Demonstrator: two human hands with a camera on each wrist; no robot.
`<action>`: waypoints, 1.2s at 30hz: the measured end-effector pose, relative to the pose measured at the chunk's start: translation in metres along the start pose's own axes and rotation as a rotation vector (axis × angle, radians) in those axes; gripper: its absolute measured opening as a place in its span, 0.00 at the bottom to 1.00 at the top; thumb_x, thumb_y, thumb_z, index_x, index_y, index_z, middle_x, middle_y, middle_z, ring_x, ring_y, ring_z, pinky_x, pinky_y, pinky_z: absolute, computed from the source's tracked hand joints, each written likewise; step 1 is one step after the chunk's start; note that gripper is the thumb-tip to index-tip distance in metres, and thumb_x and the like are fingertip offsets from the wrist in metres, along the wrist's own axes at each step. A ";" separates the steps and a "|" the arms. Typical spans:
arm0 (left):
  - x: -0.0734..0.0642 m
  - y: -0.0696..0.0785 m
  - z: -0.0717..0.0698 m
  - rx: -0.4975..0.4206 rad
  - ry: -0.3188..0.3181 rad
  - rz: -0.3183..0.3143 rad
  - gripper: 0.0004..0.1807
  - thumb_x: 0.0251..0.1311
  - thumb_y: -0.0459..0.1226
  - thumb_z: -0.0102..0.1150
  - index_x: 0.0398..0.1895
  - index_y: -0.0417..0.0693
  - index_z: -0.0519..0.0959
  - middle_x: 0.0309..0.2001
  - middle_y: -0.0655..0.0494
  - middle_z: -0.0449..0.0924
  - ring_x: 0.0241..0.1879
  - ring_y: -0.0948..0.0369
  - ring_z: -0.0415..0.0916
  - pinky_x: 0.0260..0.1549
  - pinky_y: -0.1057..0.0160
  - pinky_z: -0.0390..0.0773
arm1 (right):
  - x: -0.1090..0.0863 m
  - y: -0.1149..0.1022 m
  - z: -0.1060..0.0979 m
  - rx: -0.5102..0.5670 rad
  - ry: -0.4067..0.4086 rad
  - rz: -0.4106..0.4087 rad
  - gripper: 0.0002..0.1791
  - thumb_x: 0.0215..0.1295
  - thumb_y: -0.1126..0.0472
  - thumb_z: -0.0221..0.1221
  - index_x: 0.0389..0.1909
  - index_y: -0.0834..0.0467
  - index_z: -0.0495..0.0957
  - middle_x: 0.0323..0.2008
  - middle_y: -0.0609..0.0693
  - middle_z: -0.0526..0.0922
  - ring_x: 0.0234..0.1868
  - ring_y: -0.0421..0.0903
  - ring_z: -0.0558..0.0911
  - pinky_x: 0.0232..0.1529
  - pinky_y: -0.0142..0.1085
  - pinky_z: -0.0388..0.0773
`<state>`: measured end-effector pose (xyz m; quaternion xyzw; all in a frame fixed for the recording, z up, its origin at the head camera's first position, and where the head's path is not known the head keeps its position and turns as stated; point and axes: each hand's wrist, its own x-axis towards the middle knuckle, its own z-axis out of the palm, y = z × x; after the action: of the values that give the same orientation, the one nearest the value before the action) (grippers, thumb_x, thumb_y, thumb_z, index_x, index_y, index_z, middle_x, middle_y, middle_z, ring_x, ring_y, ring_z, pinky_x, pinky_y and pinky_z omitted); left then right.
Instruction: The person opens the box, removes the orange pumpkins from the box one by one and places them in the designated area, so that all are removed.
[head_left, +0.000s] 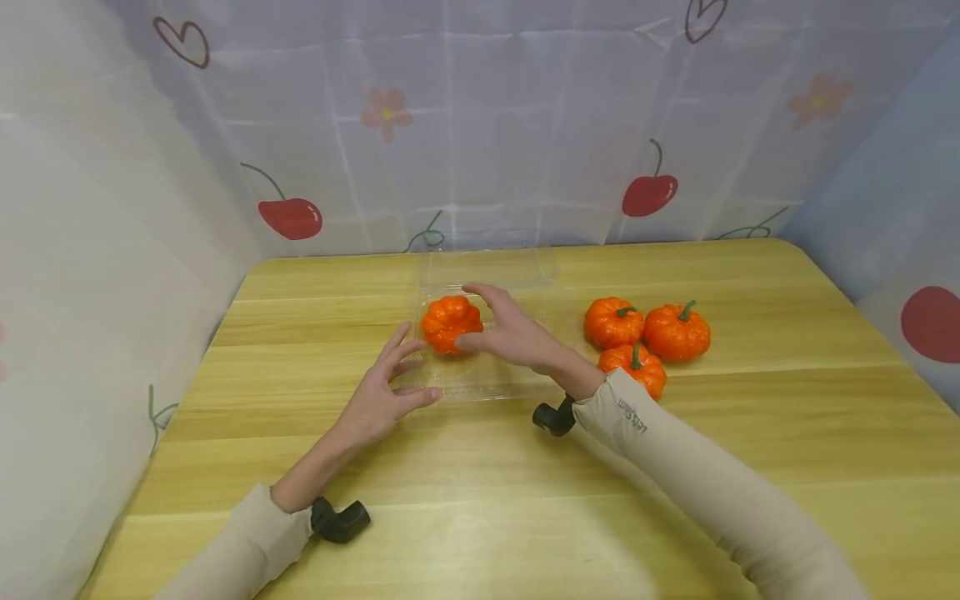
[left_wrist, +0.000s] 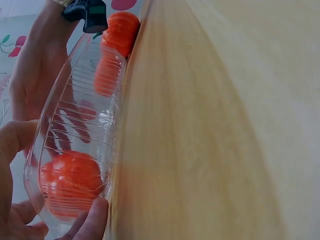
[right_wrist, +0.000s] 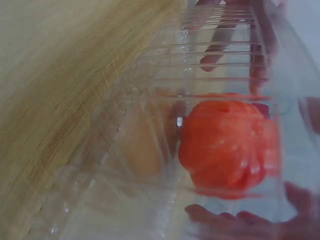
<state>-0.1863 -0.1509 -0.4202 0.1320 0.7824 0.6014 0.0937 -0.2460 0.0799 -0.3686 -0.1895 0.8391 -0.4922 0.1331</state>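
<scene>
A small orange pumpkin [head_left: 450, 319] sits in the left end of a clear plastic box [head_left: 487, 388], its stem out of sight. My right hand [head_left: 517, 333] is over the box, thumb and fingers spread at the pumpkin's right side. At the box's left front corner, my left hand [head_left: 377, 407] has its fingers apart, with the fingertips right by the wall. Through the clear wall, the left wrist view shows the same pumpkin [left_wrist: 71, 180] close to the left fingers [left_wrist: 95, 220].
Three more orange pumpkins with green stems stand grouped right of the box, among them a back-left one [head_left: 611, 321] and a right one [head_left: 677, 333]. The wooden table [head_left: 315, 333] ends at a printed curtain [head_left: 487, 125].
</scene>
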 end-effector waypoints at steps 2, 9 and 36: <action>0.000 0.001 0.000 0.005 0.000 0.002 0.39 0.58 0.36 0.70 0.72 0.45 0.64 0.79 0.63 0.37 0.69 0.47 0.60 0.59 0.48 0.72 | 0.006 0.001 0.003 0.006 -0.012 0.004 0.45 0.60 0.57 0.67 0.75 0.53 0.55 0.75 0.55 0.51 0.74 0.57 0.53 0.70 0.59 0.54; 0.000 0.003 0.000 0.019 0.004 0.016 0.38 0.58 0.37 0.70 0.72 0.46 0.65 0.79 0.63 0.38 0.69 0.47 0.61 0.59 0.49 0.73 | 0.013 -0.001 0.011 0.014 -0.022 -0.022 0.44 0.61 0.59 0.67 0.74 0.56 0.56 0.70 0.57 0.60 0.65 0.54 0.67 0.66 0.50 0.66; 0.000 0.001 0.001 0.002 0.005 0.003 0.37 0.58 0.36 0.70 0.70 0.46 0.66 0.79 0.64 0.37 0.69 0.46 0.60 0.59 0.48 0.73 | 0.006 0.006 0.017 0.049 0.080 0.093 0.30 0.68 0.51 0.62 0.64 0.62 0.68 0.54 0.60 0.74 0.52 0.54 0.74 0.49 0.45 0.78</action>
<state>-0.1858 -0.1503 -0.4193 0.1318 0.7830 0.6010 0.0910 -0.2460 0.0666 -0.3818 -0.1270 0.8393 -0.5131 0.1270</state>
